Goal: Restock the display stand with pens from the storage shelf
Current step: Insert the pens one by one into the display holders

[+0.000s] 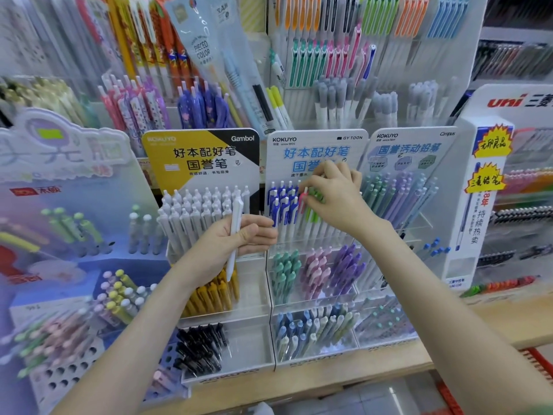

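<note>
**Desk:** Stationery aisle, mid-restock. Where are we holding the stock?

**Floor:** We are gripping one slim white plastic click pen (pixel 236 211) upright in our left hand (pixel 239 239). The fingers are curling round its barrel, just in front of the yellow-and-black-headed acrylic stand (pixel 191 157) on the left. Our right hand (pixel 335 196) is pinching a pink-clipped white pen (pixel 304 197) at the top tier of the white tiered display stand with the blue-lettered header card (pixel 314 142). That pen is sitting between the blue-clipped pens (pixel 279 205) on its left and the green-clipped pens (pixel 311 217) on its right. We are not able to tell whether it is going in or coming out.

**Desk:** How are we doing this step well?

**Floor:** By our judgement, we are aiming for tip down and clip facing out like its neighbours. We are also easing it in straight, so the packed rows are not toppling. The pen in our left hand is probably heading for the row of white pens (pixel 194 211) in the left stand, which is keeping colours sorted.

**Desk:** And the surroundings?

**Floor:** We are standing at a pale wooden counter (pixel 466 322) carrying the stands side by side. A pastel stand with round holes (pixel 59 369) is sitting near left and a red-lettered white stand (pixel 505 101) far right. Hanging pen racks (pixel 329 55) are filling the far wall.
</note>
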`<state>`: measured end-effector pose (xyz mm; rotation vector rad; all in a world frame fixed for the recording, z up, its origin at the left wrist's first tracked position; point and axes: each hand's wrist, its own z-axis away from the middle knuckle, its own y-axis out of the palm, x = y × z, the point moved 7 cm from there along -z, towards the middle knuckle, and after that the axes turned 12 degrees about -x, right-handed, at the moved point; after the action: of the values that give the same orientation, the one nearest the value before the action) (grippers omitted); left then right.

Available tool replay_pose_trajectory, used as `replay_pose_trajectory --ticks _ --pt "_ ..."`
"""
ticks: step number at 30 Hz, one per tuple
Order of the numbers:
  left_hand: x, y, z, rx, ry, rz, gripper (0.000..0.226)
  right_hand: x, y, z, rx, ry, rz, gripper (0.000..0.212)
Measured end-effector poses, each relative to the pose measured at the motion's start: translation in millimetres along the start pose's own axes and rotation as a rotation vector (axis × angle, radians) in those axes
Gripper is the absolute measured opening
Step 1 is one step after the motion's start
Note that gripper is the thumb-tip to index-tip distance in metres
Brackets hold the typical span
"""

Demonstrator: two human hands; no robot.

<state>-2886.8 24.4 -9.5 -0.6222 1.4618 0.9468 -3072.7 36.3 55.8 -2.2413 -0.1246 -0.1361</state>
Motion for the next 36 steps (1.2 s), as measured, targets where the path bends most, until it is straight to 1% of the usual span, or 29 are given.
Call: replay_pose_trajectory --ticks 2,6,8,10,12,14,15,16,18,19,20,21,23,24,25,26,27,28,29,30,31,32,34,36 --pt "0.8 -0.8 1.0 0.005 -0.006 0.003 0.032 2.4 5.1 -0.4 0.036 0.032 0.006 0.016" --pt "0.6 -2.9 1.9 0.014 -0.007 0.011 0.033 6.7 16.9 -3.6 0.173 0.084 0.038 0.020" --pt "-0.8 -3.8 3.0 0.021 -0.002 0.020 0.033 7.2 17.7 -3.9 0.190 0.088 0.065 0.021" --pt "-1.9 -5.5 5.0 0.026 -0.001 0.020 0.032 8.8 13.1 -2.5 0.139 0.102 0.051 0.024" --pt "-2.3 -8.3 7.1 0.023 -0.004 0.011 0.032 16.1 0.4 -1.7 0.001 0.121 -0.041 0.029" --pt "-2.6 -10.0 9.5 0.029 -0.013 -0.004 0.031 38.9 -18.0 -2.3 -0.115 0.071 -0.236 0.035" --pt "-3.0 -10.3 10.3 0.038 -0.014 -0.012 0.031 55.0 -23.8 -2.2 -0.100 0.042 -0.353 0.037" --pt "-4.4 -9.8 11.3 0.053 -0.016 -0.017 0.031 72.0 -24.5 -0.9 -0.016 0.031 -0.458 0.039" --pt "-7.7 -7.3 13.9 0.090 -0.017 -0.029 0.029 102.7 -12.5 7.4 0.289 0.071 -0.591 0.039" --pt "-9.2 -5.8 15.4 0.110 -0.022 -0.043 0.028 113.4 -5.9 12.9 0.403 0.093 -0.635 0.034" --pt "-10.8 -4.6 16.9 0.129 -0.034 -0.061 0.027 119.6 -1.6 16.6 0.452 0.121 -0.690 0.027" --pt "-12.6 -3.8 18.3 0.144 -0.046 -0.077 0.026 123.2 -1.1 18.3 0.455 0.158 -0.769 0.020" --pt "-15.6 -5.8 19.7 0.157 -0.051 -0.120 0.021 123.1 -3.7 17.4 0.422 0.235 -0.909 0.012" --pt "-18.3 -8.9 19.9 0.140 -0.021 -0.170 0.018 120.0 -5.7 16.6 0.386 0.290 -0.977 0.008" --pt "-21.7 -15.4 18.4 0.085 0.048 -0.265 0.016 115.1 -8.2 14.6 0.325 0.361 -1.053 0.003" --pt "-26.8 -24.4 17.3 -0.006 0.152 -0.390 0.016 106.9 -11.0 12.0 0.234 0.443 -1.113 0.004" --pt "-34.9 -34.9 17.5 -0.127 0.306 -0.538 0.015 96.4 -13.9 9.6 0.134 0.510 -1.128 0.006" --pt "-45.5 -42.9 20.9 -0.242 0.500 -0.695 0.017 85.7 -16.4 7.8 0.044 0.543 -1.081 0.007" --pt "-53.3 -46.2 25.8 -0.317 0.703 -0.853 0.022 76.1 -17.7 7.1 -0.020 0.551 -0.993 0.006" --pt "-55.4 -48.2 29.0 -0.353 0.862 -0.985 0.027 69.8 -18.2 7.2 -0.054 0.538 -0.888 0.006" --pt "-55.3 -50.0 30.4 -0.376 0.966 -1.086 0.028 66.0 -16.0 8.5 -0.063 0.512 -0.782 0.005" --pt "-52.6 -52.7 29.5 -0.396 1.033 -1.158 0.029 65.0 -12.7 10.1 -0.058 0.475 -0.677 0.005" --pt "-46.4 -55.2 25.3 -0.422 1.083 -1.274 0.033 70.1 -2.3 15.3 -0.019 0.407 -0.523 0.010" --pt "-40.0 -56.8 20.7 -0.435 1.100 -1.376 0.037 76.4 6.4 19.5 0.002 0.387 -0.482 0.016"
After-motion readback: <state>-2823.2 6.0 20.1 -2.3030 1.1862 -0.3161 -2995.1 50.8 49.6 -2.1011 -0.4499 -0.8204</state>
